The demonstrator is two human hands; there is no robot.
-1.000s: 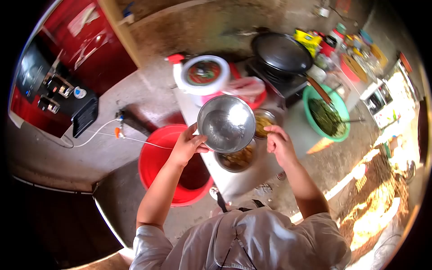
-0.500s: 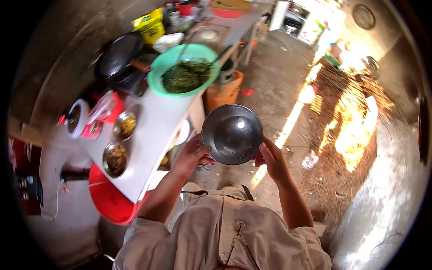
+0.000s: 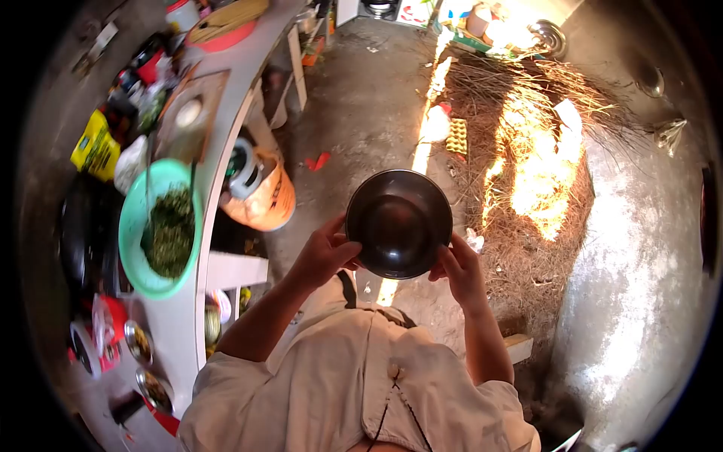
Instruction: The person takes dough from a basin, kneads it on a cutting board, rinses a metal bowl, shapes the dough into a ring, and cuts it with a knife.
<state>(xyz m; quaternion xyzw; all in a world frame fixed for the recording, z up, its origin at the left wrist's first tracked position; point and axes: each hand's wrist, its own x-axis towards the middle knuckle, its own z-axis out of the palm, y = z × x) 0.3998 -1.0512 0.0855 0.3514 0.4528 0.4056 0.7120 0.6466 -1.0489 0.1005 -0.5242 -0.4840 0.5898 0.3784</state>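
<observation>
A dark, shiny round bowl (image 3: 399,224) is held out in front of my body over the floor, its inside facing up toward me. My left hand (image 3: 328,252) grips its left rim, thumb over the edge and fingers underneath. On the opposite side my right hand (image 3: 455,265) pinches the lower right rim in the same way. Nothing shows inside the bowl apart from a light reflection.
Along the left runs a white counter (image 3: 218,113) with a green basin (image 3: 162,282) of chopped greens and small metal bowls of food. An orange bucket (image 3: 273,200) stands below it. Dry brushwood (image 3: 520,264) lies at right beside a grey wall (image 3: 617,286).
My view and body have turned right, so the counter and basin have shifted left and the brushwood shows more fully. Both hands keep hold of the bowl, whose reflection has dimmed.
</observation>
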